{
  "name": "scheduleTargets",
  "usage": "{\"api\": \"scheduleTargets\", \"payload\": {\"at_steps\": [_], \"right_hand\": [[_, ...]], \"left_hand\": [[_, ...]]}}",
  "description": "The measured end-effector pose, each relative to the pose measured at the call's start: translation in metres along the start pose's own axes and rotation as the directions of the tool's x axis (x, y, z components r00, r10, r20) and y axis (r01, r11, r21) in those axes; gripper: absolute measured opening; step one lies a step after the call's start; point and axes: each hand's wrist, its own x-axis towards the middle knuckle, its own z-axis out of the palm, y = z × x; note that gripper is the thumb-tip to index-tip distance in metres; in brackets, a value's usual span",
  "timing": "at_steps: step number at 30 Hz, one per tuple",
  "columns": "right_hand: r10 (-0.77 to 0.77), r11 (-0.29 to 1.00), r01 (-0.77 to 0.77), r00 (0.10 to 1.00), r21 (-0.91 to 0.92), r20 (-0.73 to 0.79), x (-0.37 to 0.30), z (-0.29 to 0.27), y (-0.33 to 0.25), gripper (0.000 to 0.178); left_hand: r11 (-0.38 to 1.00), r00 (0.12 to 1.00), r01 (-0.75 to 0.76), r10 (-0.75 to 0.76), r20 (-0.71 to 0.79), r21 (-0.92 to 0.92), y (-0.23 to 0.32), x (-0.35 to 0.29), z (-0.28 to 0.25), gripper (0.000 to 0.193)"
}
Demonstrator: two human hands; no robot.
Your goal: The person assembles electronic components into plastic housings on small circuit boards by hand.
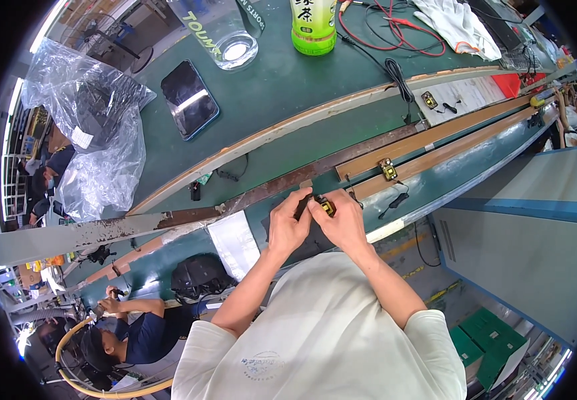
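My left hand [289, 225] and my right hand [343, 221] meet over the near edge of the bench, fingertips almost touching. A small yellow-and-black electronic part [328, 207] is pinched in my right hand, mostly covered by the fingers. The fingers of my left hand close round a dark piece [303, 205] right beside it; whether the two are joined is hidden. Just right of my hands, a similar yellow-and-black part [388, 169] rests on a wooden strip [428, 162], with a black-cabled connector [398, 199] nearby. Dark grey material lies beneath my hands.
A raised green shelf holds a phone [190, 100], a clear bottle [235, 50], a green-labelled bottle [313, 30], red and black leads [395, 23], white gloves [458, 30] and a plastic bag [95, 127]. A black bag [202, 276] and a co-worker [142, 333] are at left.
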Motion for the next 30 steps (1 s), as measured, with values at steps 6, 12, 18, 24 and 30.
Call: {"api": "scheduleTargets", "payload": {"at_steps": [6, 12, 18, 24, 30], "right_hand": [[-0.107, 0.978, 0.096, 0.993, -0.186, -0.050, -0.003, 0.000, 0.006, 0.035], [-0.294, 0.948, 0.294, 0.956, -0.121, 0.020, -0.014, -0.013, 0.026, 0.040], [0.401, 0.760, -0.541, 0.826, 0.360, 0.396, -0.005, -0.026, 0.073, 0.046], [0.227, 0.937, -0.174, 0.963, -0.304, 0.148, 0.017, -0.024, 0.150, 0.048], [0.174, 0.918, -0.205, 0.977, -0.338, -0.121, 0.047, -0.045, 0.203, 0.034]], "left_hand": [[0.703, 0.933, 0.359, -0.257, 0.251, -0.614, 0.015, -0.009, 0.001, 0.033], [0.681, 0.929, 0.351, -0.341, 0.145, -0.642, -0.005, -0.006, 0.033, 0.033], [0.520, 0.814, 0.581, -0.378, 0.441, -0.626, -0.016, -0.001, 0.056, 0.029], [0.867, 0.900, 0.427, -0.380, 0.212, -0.257, -0.101, 0.003, 0.055, 0.038], [0.859, 0.782, 0.470, -0.300, -0.546, 0.203, -0.206, 0.050, -0.041, 0.071]]}}
